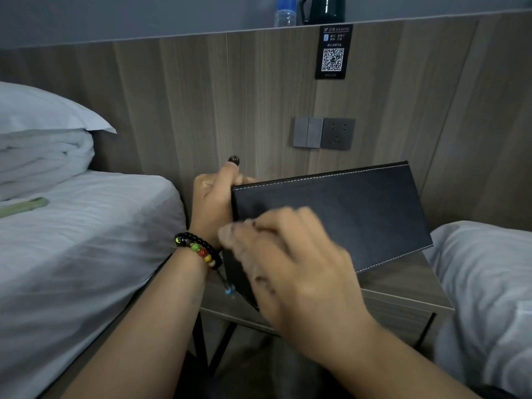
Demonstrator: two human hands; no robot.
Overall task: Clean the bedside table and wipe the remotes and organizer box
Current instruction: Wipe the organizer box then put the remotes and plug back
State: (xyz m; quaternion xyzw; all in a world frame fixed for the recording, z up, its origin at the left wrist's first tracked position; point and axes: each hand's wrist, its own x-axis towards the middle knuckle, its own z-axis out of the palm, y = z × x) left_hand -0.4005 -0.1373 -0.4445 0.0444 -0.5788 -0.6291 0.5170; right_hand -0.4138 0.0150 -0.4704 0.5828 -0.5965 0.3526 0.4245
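Dark leather with pale stitching covers the organizer box (pixel 345 214), held tilted above the bedside table (pixel 403 286). The left hand (pixel 213 208) grips its left edge, thumb up. The blurred right hand (pixel 290 254) lies across its front, hiding the lower left corner; whether it holds anything I cannot tell. White beds (pixel 86 240) flank the table, with switches and a socket (pixel 324 133) behind on the wood panel

The right hand (pixel 290 263) is motion-blurred, so whether it holds a cloth cannot be told. It hides the lower left of the dark organizer box (pixel 345 208), which covers much of the desk (pixel 403 286). The bottle (pixel 285 10) and kettle (pixel 322 8) are cut off at the top edge. The wall sign's (pixel 333 51) text is too small to read.
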